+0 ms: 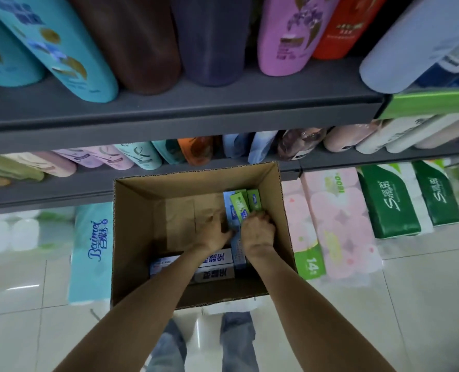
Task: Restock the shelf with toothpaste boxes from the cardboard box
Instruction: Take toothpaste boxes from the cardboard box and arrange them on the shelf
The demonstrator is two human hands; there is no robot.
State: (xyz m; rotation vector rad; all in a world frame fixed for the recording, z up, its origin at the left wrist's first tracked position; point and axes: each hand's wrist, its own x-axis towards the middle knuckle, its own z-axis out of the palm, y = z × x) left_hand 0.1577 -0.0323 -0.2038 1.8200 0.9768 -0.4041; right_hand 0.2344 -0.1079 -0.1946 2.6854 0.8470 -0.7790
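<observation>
An open cardboard box (131, 237) stands on the floor below the shelves. Inside, at its right side, lie green toothpaste boxes (239, 202) beside a light blue one (238, 251). White toothpaste boxes (217, 267) lie along the near side. My right hand (258, 232) grips the near end of the green boxes with curled fingers. My left hand (216, 229) reaches in beside it, fingers spread, touching the left edge of the blue box.
Grey shelves (169, 114) above hold large bottles in teal, brown, purple, pink and red. A lower shelf carries smaller bottles. Tissue and paper-roll packs (333, 218) flank the box on the tiled floor. My jeans legs show below the box.
</observation>
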